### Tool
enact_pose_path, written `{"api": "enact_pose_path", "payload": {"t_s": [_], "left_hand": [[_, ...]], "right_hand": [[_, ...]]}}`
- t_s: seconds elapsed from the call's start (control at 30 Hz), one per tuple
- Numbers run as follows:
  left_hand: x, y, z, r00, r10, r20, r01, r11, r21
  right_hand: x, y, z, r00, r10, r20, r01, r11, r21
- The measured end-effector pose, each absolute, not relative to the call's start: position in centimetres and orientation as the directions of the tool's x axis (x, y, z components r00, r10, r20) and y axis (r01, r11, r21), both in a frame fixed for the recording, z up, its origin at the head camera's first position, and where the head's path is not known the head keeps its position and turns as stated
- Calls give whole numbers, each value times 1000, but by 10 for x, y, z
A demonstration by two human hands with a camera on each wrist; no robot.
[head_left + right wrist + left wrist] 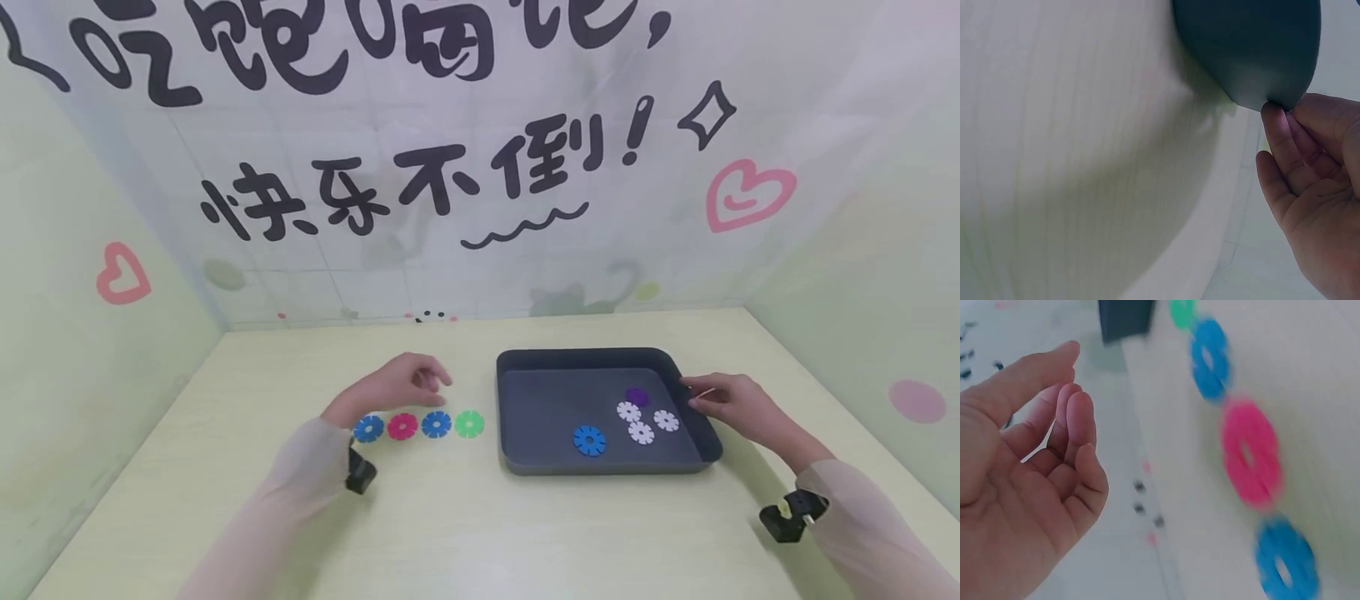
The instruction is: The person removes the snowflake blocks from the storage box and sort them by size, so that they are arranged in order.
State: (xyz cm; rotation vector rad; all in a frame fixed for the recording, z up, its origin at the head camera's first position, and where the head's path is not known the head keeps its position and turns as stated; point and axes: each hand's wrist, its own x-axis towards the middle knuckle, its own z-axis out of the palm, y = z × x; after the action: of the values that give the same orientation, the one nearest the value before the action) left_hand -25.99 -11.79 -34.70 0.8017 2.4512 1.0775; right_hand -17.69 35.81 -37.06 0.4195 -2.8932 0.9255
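Note:
Over the table, just behind a row of notched plastic discs, hovers my left hand (408, 382); its fingers are loosely bent with nothing between them. The row runs blue disc (368, 428), pink disc (402, 427), second blue disc (436, 424), green disc (469, 423). My right hand (731, 404) pinches the right rim of a dark grey tray (540, 408), thumb on one side of the wall and fingers on the other. Inside the tray lie a larger blue disc (589, 440), a purple disc (637, 397) and several white discs (641, 432).
The pale wooden table (450, 533) meets a printed back wall (420, 275) with black lettering, and side walls stand left and right. A black wrist camera (362, 472) sits under the left sleeve, another camera (787, 518) under the right.

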Motion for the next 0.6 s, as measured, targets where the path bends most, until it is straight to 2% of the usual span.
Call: {"api": "enact_pose_path", "payload": {"t_s": [0.1,0.23,0.4,0.6], "left_hand": [[-261,-81,-339,-708,704,-48,408,464,786],[-266,-34,-335,-641,766,-48,418,401,815],[-269,14,-337,-585,800,-131,440,449,777],[-267,54,-340,-484,836,-257,444,488,752]], "right_hand": [[-176,359,-371,-959,-232,161,-283,779,-560],[-175,358,-370,-956,-237,174,-294,767,-571],[-175,355,-368,-956,-239,168,-292,762,-577],[-175,356,-369,-962,-224,158,-274,768,-578]]}}
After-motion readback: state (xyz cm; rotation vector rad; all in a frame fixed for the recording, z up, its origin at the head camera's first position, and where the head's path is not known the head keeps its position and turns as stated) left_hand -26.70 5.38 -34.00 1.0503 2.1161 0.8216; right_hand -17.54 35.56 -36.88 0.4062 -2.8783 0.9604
